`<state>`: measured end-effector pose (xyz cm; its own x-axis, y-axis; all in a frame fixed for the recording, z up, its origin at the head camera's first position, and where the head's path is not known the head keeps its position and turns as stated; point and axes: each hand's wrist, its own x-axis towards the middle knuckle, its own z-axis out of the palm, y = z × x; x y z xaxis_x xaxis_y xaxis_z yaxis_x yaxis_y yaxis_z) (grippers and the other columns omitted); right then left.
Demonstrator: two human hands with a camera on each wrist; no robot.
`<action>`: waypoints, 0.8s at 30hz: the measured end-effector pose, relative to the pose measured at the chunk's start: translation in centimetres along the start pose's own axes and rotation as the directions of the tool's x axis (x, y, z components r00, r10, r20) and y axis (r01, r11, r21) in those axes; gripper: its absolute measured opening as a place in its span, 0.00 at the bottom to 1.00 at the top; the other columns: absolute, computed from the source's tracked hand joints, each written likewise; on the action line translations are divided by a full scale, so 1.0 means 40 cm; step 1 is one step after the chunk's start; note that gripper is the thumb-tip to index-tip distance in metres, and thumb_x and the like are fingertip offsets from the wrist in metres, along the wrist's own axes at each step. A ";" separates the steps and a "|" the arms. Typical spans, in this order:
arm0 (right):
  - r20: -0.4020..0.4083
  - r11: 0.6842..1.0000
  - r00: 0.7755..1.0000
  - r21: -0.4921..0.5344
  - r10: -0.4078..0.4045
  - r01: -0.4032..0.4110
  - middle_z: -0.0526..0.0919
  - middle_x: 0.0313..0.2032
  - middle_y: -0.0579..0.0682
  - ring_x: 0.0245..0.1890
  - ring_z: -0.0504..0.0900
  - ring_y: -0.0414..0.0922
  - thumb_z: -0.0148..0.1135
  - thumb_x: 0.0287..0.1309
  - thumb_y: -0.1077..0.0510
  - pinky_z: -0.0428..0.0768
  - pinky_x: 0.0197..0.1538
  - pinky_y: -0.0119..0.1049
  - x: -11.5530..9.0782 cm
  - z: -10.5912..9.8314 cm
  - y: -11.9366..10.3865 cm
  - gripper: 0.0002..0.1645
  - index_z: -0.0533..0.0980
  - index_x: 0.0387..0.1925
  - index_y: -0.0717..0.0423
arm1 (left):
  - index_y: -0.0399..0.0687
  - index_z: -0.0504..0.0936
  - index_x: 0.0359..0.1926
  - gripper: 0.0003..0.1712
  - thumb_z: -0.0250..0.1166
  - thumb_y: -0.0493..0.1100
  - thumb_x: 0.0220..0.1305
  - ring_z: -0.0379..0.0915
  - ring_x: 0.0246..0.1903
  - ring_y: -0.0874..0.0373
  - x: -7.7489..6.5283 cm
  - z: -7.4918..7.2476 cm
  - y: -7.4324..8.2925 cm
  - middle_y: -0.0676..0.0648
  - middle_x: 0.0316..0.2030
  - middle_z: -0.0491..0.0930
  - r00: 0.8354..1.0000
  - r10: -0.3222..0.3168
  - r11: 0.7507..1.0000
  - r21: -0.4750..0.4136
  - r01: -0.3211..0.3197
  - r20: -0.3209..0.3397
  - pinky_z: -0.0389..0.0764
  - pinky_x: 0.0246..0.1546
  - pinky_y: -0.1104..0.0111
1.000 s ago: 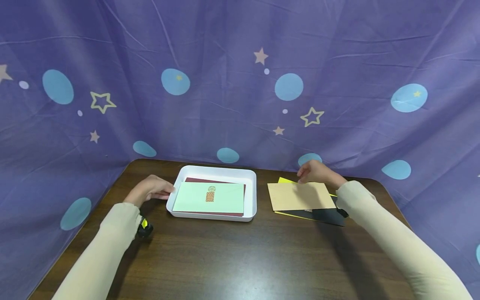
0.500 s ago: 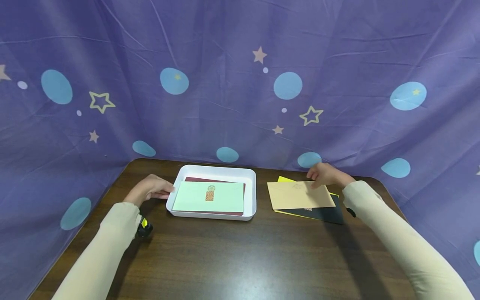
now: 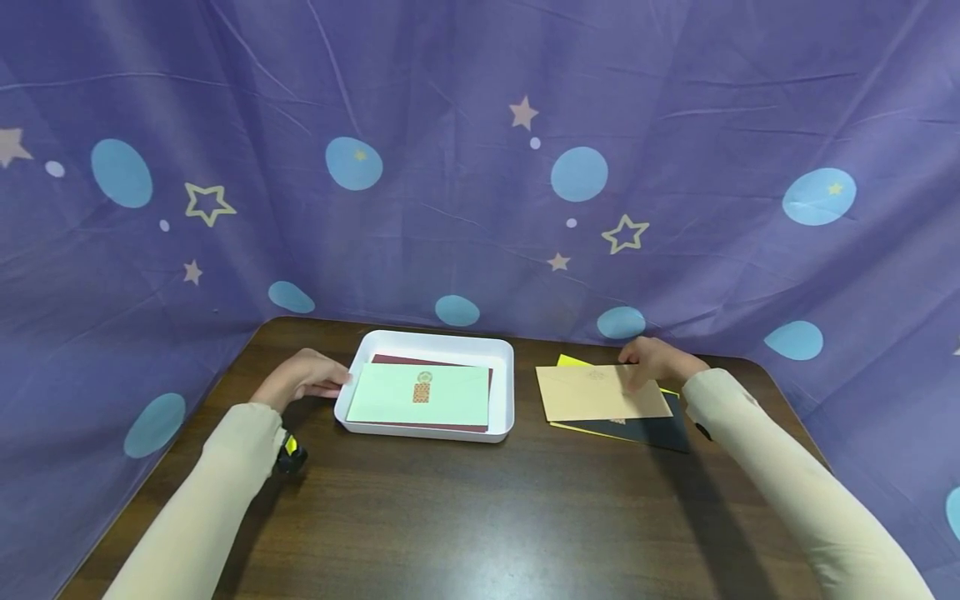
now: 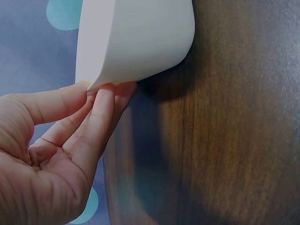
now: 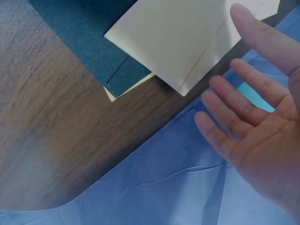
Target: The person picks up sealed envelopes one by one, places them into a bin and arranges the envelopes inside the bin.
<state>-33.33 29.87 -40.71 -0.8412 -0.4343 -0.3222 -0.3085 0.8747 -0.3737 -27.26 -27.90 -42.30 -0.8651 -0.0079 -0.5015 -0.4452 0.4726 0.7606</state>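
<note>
My left hand [image 3: 309, 377] pinches the left rim of a white tray [image 3: 442, 340]; the left wrist view has the thumb above and fingers under the rim [image 4: 96, 84]. Inside the tray lies a mint green envelope [image 3: 457, 396] with a patterned stamp, over a dark red one [image 3: 390, 360]. My right hand [image 3: 660, 362] hovers at the far right edge of a beige envelope [image 3: 585, 396], its fingers spread in the right wrist view and its thumb [image 5: 262, 35] over the paper. Beneath the beige envelope lie a dark envelope [image 3: 660, 429] and a yellow one [image 3: 568, 361], both partly hidden.
A brown wooden table [image 3: 465, 508] carries everything. Behind it hangs a purple curtain [image 3: 480, 208] with stars and blue spots, close to the table's far edge. Some table surface separates the tray from the envelope pile.
My right hand has moved right along the far edge of the beige envelope and a little lower. The left hand has stayed on the tray rim.
</note>
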 end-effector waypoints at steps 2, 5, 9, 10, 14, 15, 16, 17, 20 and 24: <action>0.017 1.000 1.000 -0.008 0.020 -0.020 0.78 0.57 0.75 0.60 0.75 0.69 0.80 0.43 0.64 0.79 0.65 0.59 0.001 0.003 0.003 0.40 0.75 0.58 0.76 | 0.19 0.77 0.56 0.21 0.64 0.31 0.66 0.81 0.28 0.66 -0.001 0.000 0.002 0.51 0.28 0.83 1.000 -0.003 1.000 0.002 0.003 0.001 0.90 0.36 0.73; 0.024 0.999 1.000 -0.029 0.015 -0.015 0.77 0.57 0.75 0.60 0.75 0.70 0.80 0.41 0.65 0.79 0.65 0.59 0.001 0.006 0.005 0.40 0.75 0.57 0.76 | 0.19 0.77 0.56 0.22 0.65 0.31 0.66 0.81 0.28 0.66 -0.003 0.000 0.003 0.51 0.28 0.83 1.000 -0.007 1.000 0.000 0.007 -0.003 0.90 0.35 0.73; 0.015 0.999 1.000 -0.039 0.013 -0.013 0.78 0.56 0.74 0.58 0.77 0.68 0.81 0.39 0.66 0.81 0.62 0.57 0.002 0.014 0.006 0.40 0.75 0.56 0.76 | 0.19 0.77 0.56 0.22 0.64 0.31 0.66 0.81 0.28 0.65 -0.002 0.000 0.003 0.51 0.28 0.83 1.000 -0.003 1.000 -0.005 0.003 0.001 0.90 0.35 0.73; 0.014 0.999 1.000 -0.033 0.018 -0.017 0.79 0.56 0.74 0.57 0.77 0.67 0.81 0.38 0.67 0.82 0.61 0.56 0.003 0.016 0.006 0.40 0.76 0.56 0.76 | 0.18 0.77 0.57 0.22 0.64 0.31 0.66 0.81 0.28 0.65 -0.002 0.000 0.003 0.51 0.28 0.84 1.000 -0.001 1.000 -0.007 0.001 0.004 0.90 0.35 0.73; 0.006 0.999 0.999 -0.040 0.032 -0.032 0.79 0.55 0.72 0.54 0.79 0.63 0.81 0.35 0.67 0.83 0.57 0.54 0.005 0.024 0.008 0.41 0.76 0.56 0.75 | 0.18 0.76 0.57 0.22 0.64 0.31 0.66 0.81 0.28 0.65 0.001 0.001 0.001 0.51 0.27 0.84 1.000 0.002 1.000 -0.017 -0.001 0.012 0.90 0.36 0.73; 0.004 0.998 0.999 -0.041 0.041 -0.041 0.79 0.56 0.71 0.54 0.78 0.62 0.81 0.35 0.67 0.83 0.58 0.53 0.006 0.026 0.009 0.42 0.75 0.56 0.75 | 0.18 0.76 0.57 0.22 0.64 0.31 0.66 0.82 0.28 0.65 0.001 0.001 0.001 0.51 0.27 0.84 1.000 0.002 1.000 -0.019 -0.002 0.013 0.90 0.36 0.72; 0.002 0.998 0.999 -0.041 0.049 -0.049 0.79 0.56 0.71 0.54 0.78 0.61 0.81 0.35 0.66 0.83 0.58 0.53 0.007 0.028 0.010 0.42 0.75 0.57 0.75 | 0.18 0.76 0.57 0.22 0.64 0.31 0.66 0.82 0.28 0.65 0.002 0.001 0.000 0.51 0.27 0.84 1.000 0.001 1.000 -0.021 -0.001 0.014 0.90 0.36 0.72; 0.001 0.997 0.998 -0.042 0.057 -0.057 0.78 0.57 0.71 0.54 0.78 0.61 0.81 0.35 0.66 0.83 0.59 0.54 0.009 0.029 0.010 0.43 0.75 0.57 0.75 | 0.18 0.76 0.57 0.22 0.64 0.31 0.66 0.82 0.28 0.65 0.002 0.001 0.000 0.51 0.27 0.84 1.000 0.001 1.000 -0.023 0.000 0.014 0.90 0.36 0.72; -0.002 0.996 0.997 -0.046 0.073 -0.073 0.77 0.58 0.70 0.53 0.78 0.59 0.81 0.35 0.65 0.82 0.59 0.54 0.013 0.033 0.011 0.44 0.74 0.58 0.74 | 0.18 0.76 0.57 0.22 0.64 0.31 0.66 0.82 0.28 0.65 0.001 0.000 0.001 0.51 0.27 0.84 1.000 -0.002 1.000 -0.022 0.002 0.015 0.90 0.36 0.72; -0.007 0.995 0.997 -0.053 0.083 -0.083 0.78 0.54 0.68 0.48 0.76 0.56 0.82 0.35 0.64 0.83 0.55 0.52 0.016 0.035 0.015 0.42 0.75 0.55 0.72 | 0.18 0.76 0.57 0.22 0.64 0.32 0.66 0.82 0.28 0.65 0.001 0.000 0.002 0.50 0.28 0.84 1.000 -0.008 1.000 -0.017 0.008 0.011 0.90 0.36 0.72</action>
<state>-33.43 29.81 -42.36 -0.8671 -0.3586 -0.3457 -0.2604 0.9180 -0.2991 -27.31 -27.84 -42.25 -0.8589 -0.0022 -0.5121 -0.4561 0.4578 0.7631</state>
